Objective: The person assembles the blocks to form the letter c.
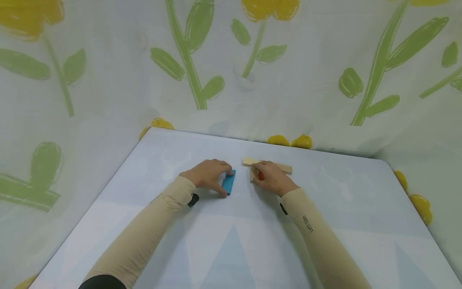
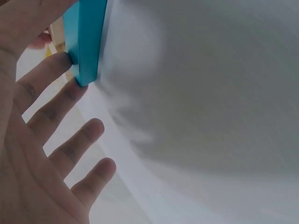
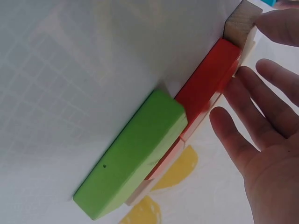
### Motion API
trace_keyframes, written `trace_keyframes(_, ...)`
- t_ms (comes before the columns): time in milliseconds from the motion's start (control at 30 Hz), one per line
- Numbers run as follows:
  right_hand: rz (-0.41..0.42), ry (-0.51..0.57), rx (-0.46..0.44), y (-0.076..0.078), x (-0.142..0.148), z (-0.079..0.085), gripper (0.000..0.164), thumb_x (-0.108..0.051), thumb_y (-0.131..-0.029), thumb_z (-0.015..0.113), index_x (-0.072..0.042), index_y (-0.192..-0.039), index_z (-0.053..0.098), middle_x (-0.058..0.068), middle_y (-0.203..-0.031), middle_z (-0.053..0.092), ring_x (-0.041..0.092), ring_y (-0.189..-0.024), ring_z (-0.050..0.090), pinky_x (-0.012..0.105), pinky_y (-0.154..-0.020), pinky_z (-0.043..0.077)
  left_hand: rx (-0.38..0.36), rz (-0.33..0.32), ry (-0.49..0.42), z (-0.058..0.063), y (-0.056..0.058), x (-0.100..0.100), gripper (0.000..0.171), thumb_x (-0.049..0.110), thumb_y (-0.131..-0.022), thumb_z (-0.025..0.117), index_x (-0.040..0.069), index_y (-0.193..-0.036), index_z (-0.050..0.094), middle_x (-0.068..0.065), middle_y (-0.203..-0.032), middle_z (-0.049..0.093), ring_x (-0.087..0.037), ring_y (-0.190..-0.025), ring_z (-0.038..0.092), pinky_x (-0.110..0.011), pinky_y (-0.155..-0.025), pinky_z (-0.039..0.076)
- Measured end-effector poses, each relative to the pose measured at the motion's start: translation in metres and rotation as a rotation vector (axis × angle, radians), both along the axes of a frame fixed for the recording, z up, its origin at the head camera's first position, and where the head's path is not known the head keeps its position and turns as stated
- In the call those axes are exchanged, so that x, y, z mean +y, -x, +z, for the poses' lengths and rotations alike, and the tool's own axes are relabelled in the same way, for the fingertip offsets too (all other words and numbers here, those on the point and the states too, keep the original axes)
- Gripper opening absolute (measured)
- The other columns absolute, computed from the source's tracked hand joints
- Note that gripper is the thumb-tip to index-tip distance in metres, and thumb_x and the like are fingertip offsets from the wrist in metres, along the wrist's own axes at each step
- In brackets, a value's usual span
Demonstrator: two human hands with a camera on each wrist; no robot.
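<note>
My left hand (image 1: 209,175) holds a blue block (image 1: 229,182) by its two ends, thumb at the near end and fingertips at the far end. In the left wrist view its other two fingers stand free of the block (image 2: 89,42). My right hand (image 1: 272,178) spans a short plain wooden block (image 1: 252,175), with thumb and fingertips at opposite ends. Beside that wooden block lies a red block (image 3: 208,88), mostly covered by the hand in the head view. A green block (image 3: 133,154) follows the red one in the right wrist view and is hidden from the head camera.
A row of plain wooden strips (image 1: 285,167) lies behind the right hand's blocks. Pale patterned cloth covers the table (image 1: 231,245). Its back edge meets a white curtain (image 1: 306,88) printed with yellow flowers and green leaves, which also hangs along both sides.
</note>
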State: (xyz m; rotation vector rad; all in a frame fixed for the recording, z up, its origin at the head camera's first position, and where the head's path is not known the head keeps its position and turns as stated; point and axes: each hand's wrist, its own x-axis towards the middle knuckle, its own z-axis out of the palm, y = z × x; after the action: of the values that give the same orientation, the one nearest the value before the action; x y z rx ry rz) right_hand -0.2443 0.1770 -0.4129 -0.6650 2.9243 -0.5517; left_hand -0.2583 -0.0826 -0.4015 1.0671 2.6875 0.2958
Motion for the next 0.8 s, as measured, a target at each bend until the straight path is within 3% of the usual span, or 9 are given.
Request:
trace_keyframes(200,0.077,0.029,0.066,-0.004,-0.003,-0.002,0.034,-0.017,-0.095,0.071,-0.004,-0.126,0.067,0.009,-0.108,0.066,0.025,-0.099,0.058,0.039,-0.092,0.053,-0.014,0.029,-0.008,0.0,-0.003,-0.017,0.069,0.049,-0.077,0.086,0.018,-0.134,0.062,-0.002,-0.146,0.055,-0.028,-0.134,0.049,-0.045,-0.112,0.039)
trace_keyframes(267,0.093,0.028,0.08,-0.005,-0.005,-0.003,0.032,-0.016,-0.095,0.07,-0.003,-0.125,0.067,0.008,-0.106,0.066,0.024,-0.096,0.058,0.038,-0.089,0.053,-0.013,0.039,-0.012,0.0,-0.004,-0.022,0.07,0.049,-0.077,0.086,0.018,-0.135,0.062,-0.002,-0.146,0.055,-0.028,-0.133,0.049,-0.045,-0.112,0.039)
trace_keyframes(467,0.106,0.02,0.079,-0.006,-0.012,-0.003,0.039,-0.016,-0.096,0.07,-0.003,-0.132,0.065,0.015,-0.128,0.066,0.029,-0.12,0.061,0.044,-0.104,0.05,-0.027,0.071,-0.021,0.001,-0.006,-0.037,0.071,0.047,-0.077,0.086,0.017,-0.137,0.062,-0.003,-0.148,0.053,-0.03,-0.137,0.046,-0.048,-0.114,0.038)
trace_keyframes(800,0.144,0.11,0.041,-0.01,-0.023,-0.005,0.045,-0.012,-0.095,0.071,-0.002,-0.138,0.061,0.015,-0.142,0.056,0.028,-0.117,0.063,0.042,-0.103,0.051,-0.023,0.125,-0.007,0.001,-0.008,-0.06,0.071,0.047,-0.077,0.087,0.019,-0.137,0.062,-0.006,-0.15,0.051,-0.032,-0.139,0.044,-0.053,-0.114,0.036)
